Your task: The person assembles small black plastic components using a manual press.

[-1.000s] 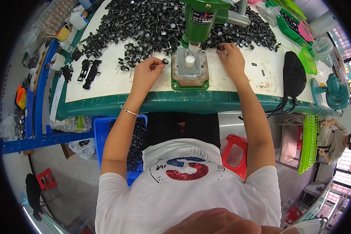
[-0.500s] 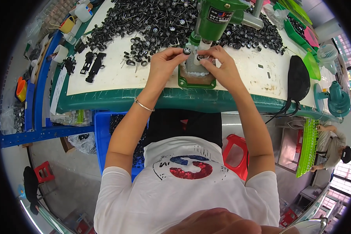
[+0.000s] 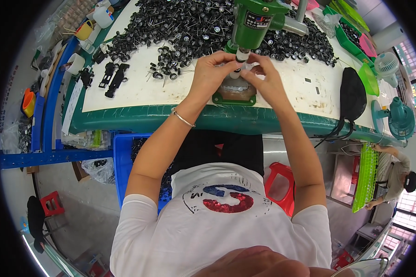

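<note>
I see green press with grey metal arm, green base plate under it. Bench top white, stained, edge dark green. Heap of small wheels black with silver axles. Black pouch at right. I note blue crate below bench, red stool, smaller red stool on grey floor. Fan teal. Trays bright green, one pink. My shirt white, red-and-blue round print. Silver bracelet on wrist.

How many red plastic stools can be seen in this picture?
2. One red plastic stool stands under the green-edged table, right of the person's body. One small red stool stands on the floor at far left. Others may be hidden.
</note>
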The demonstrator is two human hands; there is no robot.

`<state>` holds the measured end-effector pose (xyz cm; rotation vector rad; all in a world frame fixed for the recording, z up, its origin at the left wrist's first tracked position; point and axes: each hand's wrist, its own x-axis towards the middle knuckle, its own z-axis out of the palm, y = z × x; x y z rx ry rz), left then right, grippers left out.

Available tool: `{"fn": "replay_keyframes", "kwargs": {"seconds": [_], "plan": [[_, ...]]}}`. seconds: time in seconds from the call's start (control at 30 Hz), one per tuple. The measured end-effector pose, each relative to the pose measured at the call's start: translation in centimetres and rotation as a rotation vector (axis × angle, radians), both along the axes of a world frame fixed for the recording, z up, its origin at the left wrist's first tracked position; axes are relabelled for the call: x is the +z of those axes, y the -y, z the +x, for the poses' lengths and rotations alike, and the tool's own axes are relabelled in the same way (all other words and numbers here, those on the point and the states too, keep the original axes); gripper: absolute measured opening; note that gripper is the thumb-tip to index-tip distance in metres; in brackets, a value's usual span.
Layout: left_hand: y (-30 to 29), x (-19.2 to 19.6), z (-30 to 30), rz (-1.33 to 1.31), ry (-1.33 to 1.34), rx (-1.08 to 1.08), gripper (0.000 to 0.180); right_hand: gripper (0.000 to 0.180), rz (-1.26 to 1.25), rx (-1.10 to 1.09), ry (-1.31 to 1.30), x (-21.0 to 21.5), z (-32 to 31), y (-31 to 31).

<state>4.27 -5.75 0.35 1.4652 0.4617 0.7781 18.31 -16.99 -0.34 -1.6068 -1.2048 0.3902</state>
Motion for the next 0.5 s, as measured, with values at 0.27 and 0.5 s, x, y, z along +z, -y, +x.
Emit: {"fn": "replay_keyframes", "kwargs": {"seconds": [0.27,0.5], "plan": [[-0.1,0.1,0.9,0.0,0.093,-0.002,0.013,0.034,0.261,-0.103,-0.385,8.2,7.1,-0.6],[-0.4,0.3,1.0,-0.015,0.06,-0.042,0.012,0.024,0.389,-0.056,-0.562,22.9,5.2,-5.9]]}}
